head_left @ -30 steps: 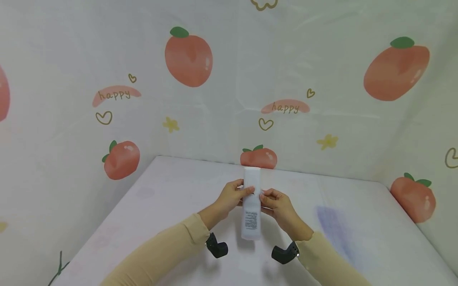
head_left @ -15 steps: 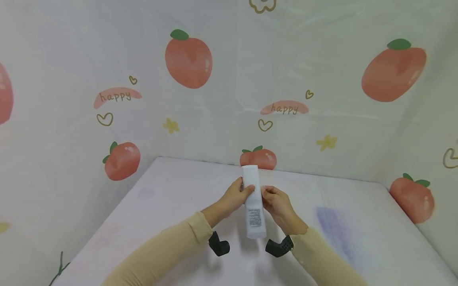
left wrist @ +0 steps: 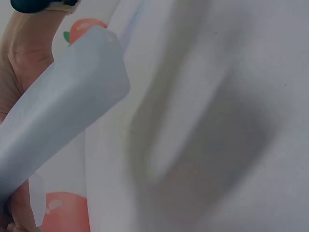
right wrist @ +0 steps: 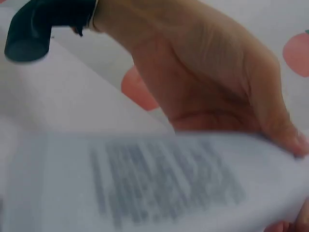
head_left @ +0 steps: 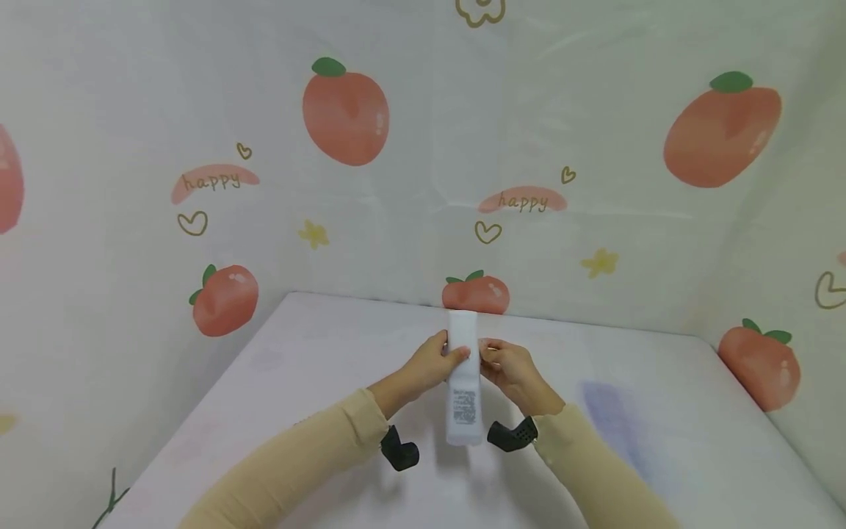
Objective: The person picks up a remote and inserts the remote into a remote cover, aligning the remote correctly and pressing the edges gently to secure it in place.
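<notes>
A long white container point(head_left: 465, 400) with rounded edges and a block of dark print near its lower end is held up in front of me. My left hand point(head_left: 424, 367) grips its upper half from the left, thumb across the front. At the right edge, level with that thumb, are the curled, drawn-together fingertips of my right hand point(head_left: 517, 373); I cannot tell what they pinch. The left wrist view has the container's smooth side point(left wrist: 63, 101) up close. A small pale flap-like piece point(left wrist: 37, 198) shows there beside a finger. In the right wrist view the printed face point(right wrist: 169, 179) is blurred.
Under the hands lies a white-covered table point(head_left: 317, 323), shadowed beneath the container. A white cloth wall point(head_left: 410, 184) printed with peaches, hearts and "happy" stands behind and at the sides. Black wrist cameras point(head_left: 399, 450) sit just below both hands.
The container tilted slightly, lower end swinging right, then straightened again. My right hand has shifted left and a little up along its edge, while the left hand keeps its grip.
</notes>
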Demonstrator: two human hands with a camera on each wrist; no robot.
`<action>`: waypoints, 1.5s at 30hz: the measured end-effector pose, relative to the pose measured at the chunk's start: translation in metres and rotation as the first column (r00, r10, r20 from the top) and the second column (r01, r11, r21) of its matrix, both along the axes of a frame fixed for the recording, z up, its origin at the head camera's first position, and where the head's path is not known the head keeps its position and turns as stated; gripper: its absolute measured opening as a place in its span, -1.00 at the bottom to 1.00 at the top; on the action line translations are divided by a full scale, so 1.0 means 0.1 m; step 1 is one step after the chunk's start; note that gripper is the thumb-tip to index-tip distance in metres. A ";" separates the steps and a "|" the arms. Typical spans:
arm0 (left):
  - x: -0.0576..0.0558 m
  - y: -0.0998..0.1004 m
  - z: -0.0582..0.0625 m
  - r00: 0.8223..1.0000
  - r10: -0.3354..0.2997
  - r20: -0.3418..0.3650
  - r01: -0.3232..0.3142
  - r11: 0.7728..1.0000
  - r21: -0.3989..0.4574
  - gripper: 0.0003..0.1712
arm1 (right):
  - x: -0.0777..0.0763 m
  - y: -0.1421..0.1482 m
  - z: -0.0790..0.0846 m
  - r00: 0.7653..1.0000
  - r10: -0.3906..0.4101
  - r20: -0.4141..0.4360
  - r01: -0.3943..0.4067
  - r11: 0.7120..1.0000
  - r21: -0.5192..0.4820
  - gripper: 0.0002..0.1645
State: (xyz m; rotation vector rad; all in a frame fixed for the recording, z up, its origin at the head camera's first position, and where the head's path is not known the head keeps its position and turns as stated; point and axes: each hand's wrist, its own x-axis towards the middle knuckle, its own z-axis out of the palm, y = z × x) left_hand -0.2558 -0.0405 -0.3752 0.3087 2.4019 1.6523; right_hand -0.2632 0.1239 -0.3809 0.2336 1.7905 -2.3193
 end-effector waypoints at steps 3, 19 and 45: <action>0.01 0.00 0.01 1.000 0.002 -0.006 -0.002 1.000 -0.005 -0.45 | 0.00 0.02 0.00 0.999 0.020 -0.025 -0.019 0.999 0.043 -0.78; -0.04 -0.08 0.04 0.992 0.098 0.075 -0.113 0.963 0.243 -0.43 | 0.13 0.10 0.05 0.922 0.322 -0.215 -0.305 0.946 0.107 -0.31; 0.12 -0.15 -0.19 0.987 0.042 0.157 -0.111 0.877 0.468 -0.73 | 0.14 0.18 0.05 0.903 0.383 -0.196 -0.342 0.915 0.212 -0.27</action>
